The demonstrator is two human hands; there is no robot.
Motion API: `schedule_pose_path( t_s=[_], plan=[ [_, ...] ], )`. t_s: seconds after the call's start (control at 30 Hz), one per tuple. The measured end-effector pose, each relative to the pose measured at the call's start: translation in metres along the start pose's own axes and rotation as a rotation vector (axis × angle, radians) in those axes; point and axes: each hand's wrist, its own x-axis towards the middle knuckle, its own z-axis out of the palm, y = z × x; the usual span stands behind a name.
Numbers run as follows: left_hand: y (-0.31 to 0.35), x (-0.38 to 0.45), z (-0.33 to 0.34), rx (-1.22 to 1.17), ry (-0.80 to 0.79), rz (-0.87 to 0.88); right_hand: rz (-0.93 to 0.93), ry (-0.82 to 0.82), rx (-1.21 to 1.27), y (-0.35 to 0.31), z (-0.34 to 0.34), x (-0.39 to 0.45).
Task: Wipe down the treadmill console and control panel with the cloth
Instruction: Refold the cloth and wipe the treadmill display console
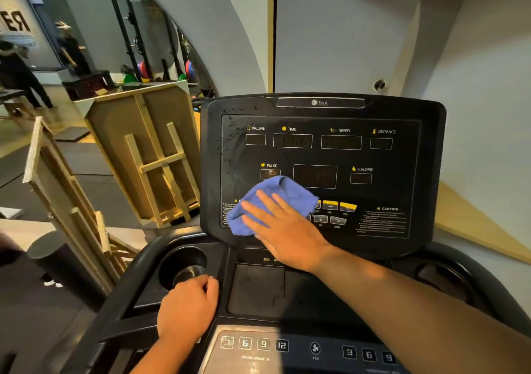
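Pressing flat, fingers point(260, 201) spread apart, the right hand point(283, 224) pins the blue cloth point(273, 198) to the console's point(321, 169) lower left. The cloth looks soft, light; palm pressure should suffice. The left hand point(186, 310), fingers curled together, braces beside the cup holder point(182, 264).

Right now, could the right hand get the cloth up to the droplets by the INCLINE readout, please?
Probably yes: the right hand already presses the cloth flat on the panel, and nothing lies between it and the droplets up-left.
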Motion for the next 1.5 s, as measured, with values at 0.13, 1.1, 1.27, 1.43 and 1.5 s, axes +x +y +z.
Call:
schedule_pose_path(
  t_s=[0.13, 1.1, 1.27, 1.43, 1.5],
  plan=[
    [0.000, 0.000, 0.001, 0.015, 0.001, 0.003, -0.133, 0.006, -0.015, 0.015, -0.003, 0.002],
    [-0.003, 0.001, -0.005, 0.018, 0.002, 0.024, 0.299, 0.303, -0.042, 0.049, -0.058, 0.169],
    [-0.005, 0.002, -0.003, -0.014, -0.009, 0.025, -0.064, 0.132, -0.124, 0.043, -0.042, 0.141],
    [-0.005, 0.001, -0.006, -0.019, -0.021, 0.033, 0.098, 0.196, -0.104, 0.068, -0.065, 0.165],
    [-0.004, 0.001, -0.007, -0.016, -0.017, 0.034, 0.261, 0.230, -0.041, 0.077, -0.073, 0.165]
  ],
)
